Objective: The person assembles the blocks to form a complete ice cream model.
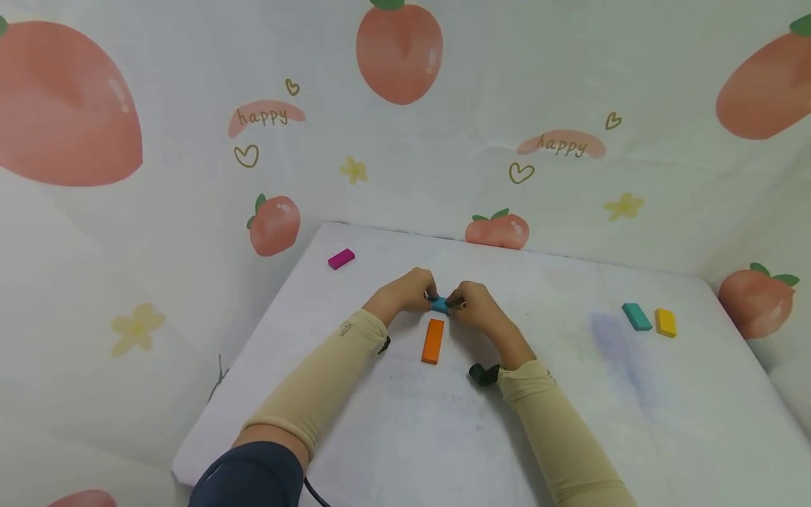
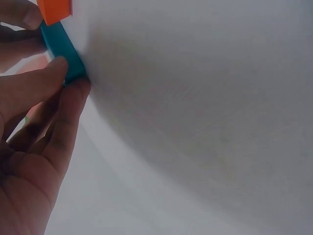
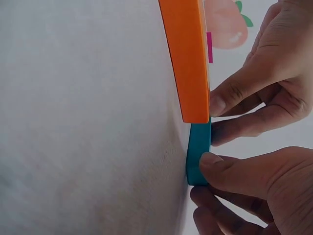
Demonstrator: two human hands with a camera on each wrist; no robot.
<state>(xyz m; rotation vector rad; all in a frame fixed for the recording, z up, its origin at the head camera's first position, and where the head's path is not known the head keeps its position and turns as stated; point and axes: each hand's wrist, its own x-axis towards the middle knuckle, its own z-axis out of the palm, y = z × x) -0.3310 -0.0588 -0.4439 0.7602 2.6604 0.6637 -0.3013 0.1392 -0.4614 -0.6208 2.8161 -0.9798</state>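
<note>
A blue-teal block (image 1: 439, 305) lies flat on the white table just beyond the upper end of an orange block (image 1: 433, 341). My left hand (image 1: 410, 290) pinches its left end between thumb and fingers; in the left wrist view the thumb rests on top of the teal block (image 2: 63, 51). At the right end, my right hand (image 1: 475, 306) pinches the same block, its thumb on the upper face of the teal block (image 3: 199, 147) in the right wrist view. Neither hand touches the orange block (image 3: 188, 63).
A magenta block (image 1: 341, 259) lies near the table's far left corner. Towards the right side are a teal-green block (image 1: 636, 317) and a yellow block (image 1: 666, 322), side by side. Black objects (image 1: 484, 375) sit at both wrists. A patterned cloth hangs behind the table (image 1: 393, 436).
</note>
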